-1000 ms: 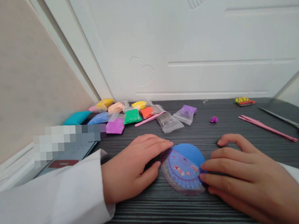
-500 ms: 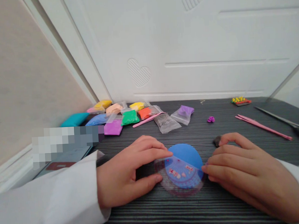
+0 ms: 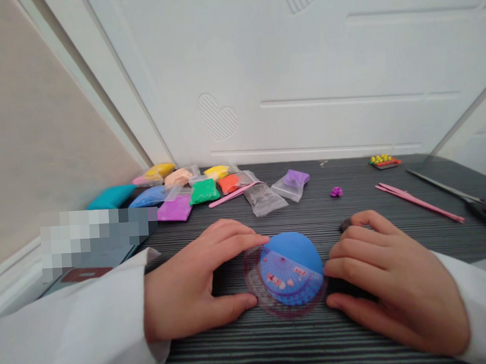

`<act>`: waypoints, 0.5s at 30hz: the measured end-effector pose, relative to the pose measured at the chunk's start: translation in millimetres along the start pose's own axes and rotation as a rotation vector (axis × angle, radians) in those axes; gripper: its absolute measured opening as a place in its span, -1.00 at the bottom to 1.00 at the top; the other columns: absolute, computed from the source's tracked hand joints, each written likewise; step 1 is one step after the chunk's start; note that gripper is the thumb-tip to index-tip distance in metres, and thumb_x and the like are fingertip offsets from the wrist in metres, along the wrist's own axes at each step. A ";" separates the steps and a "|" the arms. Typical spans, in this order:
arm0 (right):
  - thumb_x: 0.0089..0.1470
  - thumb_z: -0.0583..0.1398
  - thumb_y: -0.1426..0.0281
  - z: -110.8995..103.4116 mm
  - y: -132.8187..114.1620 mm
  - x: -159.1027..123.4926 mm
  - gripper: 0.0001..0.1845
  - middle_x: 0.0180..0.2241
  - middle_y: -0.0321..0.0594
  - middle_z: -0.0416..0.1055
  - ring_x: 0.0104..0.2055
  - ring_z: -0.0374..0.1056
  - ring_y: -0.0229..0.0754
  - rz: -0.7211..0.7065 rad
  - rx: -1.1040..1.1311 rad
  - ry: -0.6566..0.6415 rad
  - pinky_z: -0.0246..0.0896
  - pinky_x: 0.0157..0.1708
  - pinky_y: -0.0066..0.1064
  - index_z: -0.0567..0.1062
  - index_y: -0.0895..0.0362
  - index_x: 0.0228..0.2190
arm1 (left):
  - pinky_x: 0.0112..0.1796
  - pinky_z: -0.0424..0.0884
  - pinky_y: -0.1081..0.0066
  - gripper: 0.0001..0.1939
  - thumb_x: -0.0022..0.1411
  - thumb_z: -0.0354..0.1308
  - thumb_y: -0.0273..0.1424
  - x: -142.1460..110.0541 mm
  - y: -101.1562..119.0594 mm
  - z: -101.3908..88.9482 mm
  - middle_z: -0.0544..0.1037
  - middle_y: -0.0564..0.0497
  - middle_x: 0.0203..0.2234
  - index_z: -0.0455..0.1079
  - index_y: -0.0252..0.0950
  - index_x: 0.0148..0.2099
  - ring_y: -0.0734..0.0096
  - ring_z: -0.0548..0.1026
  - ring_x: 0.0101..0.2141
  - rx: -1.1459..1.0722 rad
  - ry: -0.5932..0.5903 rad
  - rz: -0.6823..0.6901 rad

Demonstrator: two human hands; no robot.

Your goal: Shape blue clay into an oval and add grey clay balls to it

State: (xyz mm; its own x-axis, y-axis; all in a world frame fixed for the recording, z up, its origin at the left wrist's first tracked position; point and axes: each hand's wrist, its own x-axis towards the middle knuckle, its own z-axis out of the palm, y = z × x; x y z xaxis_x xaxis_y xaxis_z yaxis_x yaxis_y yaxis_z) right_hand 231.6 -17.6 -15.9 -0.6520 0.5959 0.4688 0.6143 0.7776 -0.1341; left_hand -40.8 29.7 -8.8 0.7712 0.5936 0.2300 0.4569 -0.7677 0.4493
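A clear protractor (image 3: 284, 282) with pink markings lies over the lower part of a flat blue disc (image 3: 293, 244) on the dark ridged table. My left hand (image 3: 203, 279) is open at the protractor's left side, index fingertip by its upper left corner and thumb by its lower left edge. At the right end of the protractor, the middle fingertips of my right hand (image 3: 388, 277) touch or nearly touch it, while the thumb is spread away below. A small dark lump (image 3: 345, 225) sits by my bent right index finger; whether the finger holds it I cannot tell.
Several bags of coloured clay, among them a green one (image 3: 204, 191), lie at the back left near a pink stick (image 3: 231, 195). A purple clay piece (image 3: 336, 192), pink tweezers (image 3: 421, 204), scissors (image 3: 451, 190) and a small yellow-and-red piece (image 3: 385, 162) lie farther right. A phone-like device (image 3: 83, 274) is at left.
My right thumb has come away from the protractor's end and now lies spread lower down. My left thumb has drawn back slightly to the protractor's edge. The whole view has shifted a little.
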 end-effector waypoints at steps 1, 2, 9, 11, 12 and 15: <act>0.02 0.18 0.38 0.3 0.1 0.2 -0.92 -0.47 -0.28 0.40 -0.38 0.26 -0.20 0.004 0.005 -0.004 -0.07 -0.17 -0.13 0.39 0.14 -0.44 | 0.03 0.28 0.16 -0.40 0.05 0.23 -0.35 0.1 -0.5 -0.4 0.31 -0.07 0.01 0.17 -0.14 0.14 0.18 0.29 0.01 0.000 -0.008 -0.003; 0.02 0.18 0.38 0.6 0.1 0.2 -0.92 -0.46 -0.28 0.40 -0.38 0.26 -0.20 0.004 0.010 -0.011 -0.07 -0.17 -0.13 0.38 0.14 -0.43 | 0.02 0.29 0.17 -0.40 0.05 0.24 -0.35 0.1 -0.9 -0.8 0.31 -0.07 0.00 0.17 -0.14 0.14 0.19 0.29 0.01 -0.001 -0.018 -0.005; 0.08 0.15 0.46 2.0 -0.8 -1.3 -0.95 -0.38 -0.32 0.44 -0.35 0.28 -0.25 -0.026 0.031 0.005 -0.08 -0.12 -0.16 0.39 0.11 -0.34 | 0.00 0.29 0.38 -0.47 0.06 0.25 -0.41 -0.7 -2.7 -1.2 0.32 0.01 -0.05 0.23 -0.11 0.09 0.37 0.34 -0.05 -0.095 0.005 0.005; 0.09 0.14 0.47 1.1 -1.3 -0.8 -0.94 -0.37 -0.33 0.44 -0.34 0.29 -0.27 -0.034 0.021 0.005 -0.07 -0.11 -0.17 0.40 0.11 -0.33 | -0.03 0.32 0.41 -0.52 0.06 0.26 -0.42 -0.8 -2.5 -1.5 0.34 0.01 -0.08 0.27 -0.13 0.05 0.39 0.35 -0.08 -0.113 0.016 0.025; 0.10 0.13 0.46 0.5 -1.6 -0.4 -0.94 -0.37 -0.33 0.45 -0.34 0.30 -0.27 -0.039 0.018 0.008 -0.06 -0.11 -0.18 0.40 0.11 -0.33 | -0.06 0.34 0.41 -0.55 0.07 0.25 -0.41 -0.9 -2.4 -1.7 0.35 0.01 -0.10 0.29 -0.14 0.03 0.39 0.37 -0.10 -0.116 0.024 0.031; 0.14 0.11 0.46 -1.6 -2.1 1.1 -0.91 -0.39 -0.34 0.45 -0.35 0.31 -0.30 -0.054 0.004 0.032 -0.03 -0.14 -0.20 0.42 0.11 -0.32 | -0.16 0.40 0.44 -0.62 0.09 0.24 -0.42 -1.1 -1.6 -2.3 0.38 -0.01 -0.14 0.34 -0.16 -0.01 0.42 0.40 -0.18 -0.111 0.053 0.047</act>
State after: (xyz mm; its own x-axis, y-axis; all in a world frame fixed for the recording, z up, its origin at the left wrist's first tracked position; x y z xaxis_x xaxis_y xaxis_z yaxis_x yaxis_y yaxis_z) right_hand 230.3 -18.9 -13.7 -0.6697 0.5462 0.5031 0.5766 0.8094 -0.1112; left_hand -43.4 30.8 -7.7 0.7647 0.5717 0.2975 0.3665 -0.7654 0.5290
